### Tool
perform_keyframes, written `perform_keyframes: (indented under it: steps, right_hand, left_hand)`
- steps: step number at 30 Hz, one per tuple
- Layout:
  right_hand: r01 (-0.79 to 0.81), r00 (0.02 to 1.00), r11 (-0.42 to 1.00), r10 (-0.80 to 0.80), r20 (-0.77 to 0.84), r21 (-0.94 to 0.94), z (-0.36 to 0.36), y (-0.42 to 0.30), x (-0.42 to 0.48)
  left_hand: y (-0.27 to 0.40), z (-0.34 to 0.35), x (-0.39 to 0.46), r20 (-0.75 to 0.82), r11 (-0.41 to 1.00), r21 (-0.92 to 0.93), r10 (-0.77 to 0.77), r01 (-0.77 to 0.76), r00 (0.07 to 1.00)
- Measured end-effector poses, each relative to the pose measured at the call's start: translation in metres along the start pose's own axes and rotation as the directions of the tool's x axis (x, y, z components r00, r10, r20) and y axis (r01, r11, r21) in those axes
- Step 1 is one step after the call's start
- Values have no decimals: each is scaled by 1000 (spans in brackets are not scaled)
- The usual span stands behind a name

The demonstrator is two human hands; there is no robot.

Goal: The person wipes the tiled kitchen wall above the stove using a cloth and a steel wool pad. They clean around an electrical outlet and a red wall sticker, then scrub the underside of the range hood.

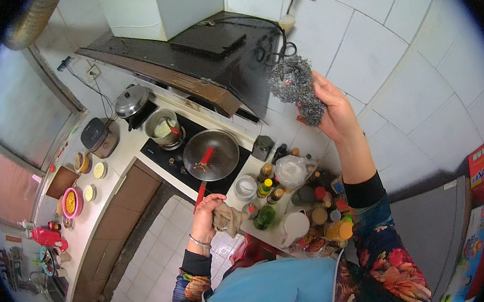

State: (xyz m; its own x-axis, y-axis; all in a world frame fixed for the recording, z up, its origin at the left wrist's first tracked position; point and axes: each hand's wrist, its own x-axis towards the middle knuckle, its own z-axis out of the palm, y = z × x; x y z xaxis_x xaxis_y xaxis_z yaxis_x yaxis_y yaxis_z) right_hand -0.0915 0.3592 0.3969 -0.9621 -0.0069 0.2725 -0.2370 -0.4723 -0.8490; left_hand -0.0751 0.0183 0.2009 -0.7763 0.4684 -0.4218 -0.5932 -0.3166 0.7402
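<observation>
My right hand, raised before the tiled wall, holds a tangled grey steel wool scourer close to the corner of the range hood. Lower down, my left hand grips a crumpled brownish cloth near the counter edge. A wok with a red-handled utensil in it rests on the black cooktop. Behind it to the left, a pot holds pale contents and another red-handled utensil.
Bottles and jars, among them a yellow-capped bottle and a white jug, crowd the counter at right. A lidded pan, a rice cooker and a pink bowl stand leftward. A grey refrigerator is at far right.
</observation>
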Motion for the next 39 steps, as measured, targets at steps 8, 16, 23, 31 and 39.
perform_keyframes:
  steps: [8,16,23,31,39]
  right_hand:
    - [-43,972,997,55,-230,59,-45,31,-74]
    - [-174,817,952,283,-503,253,-72,98,-200]
    - [-218,580,932,361,-730,288,-47,119,-243]
    - [-208,540,937,350,-766,281,-55,120,-259]
    - [-245,587,933,358,-726,262,-50,122,-253]
  left_hand:
    - [-16,-6,23,21,994,98,-46,44,999]
    - [-18,-35,31,-46,984,-12,-179,178,983]
    - [-23,-64,49,-89,986,44,-155,160,984]
    - [-20,-77,53,-176,985,28,-165,173,970]
    - [-12,-63,47,-91,977,138,-152,164,984]
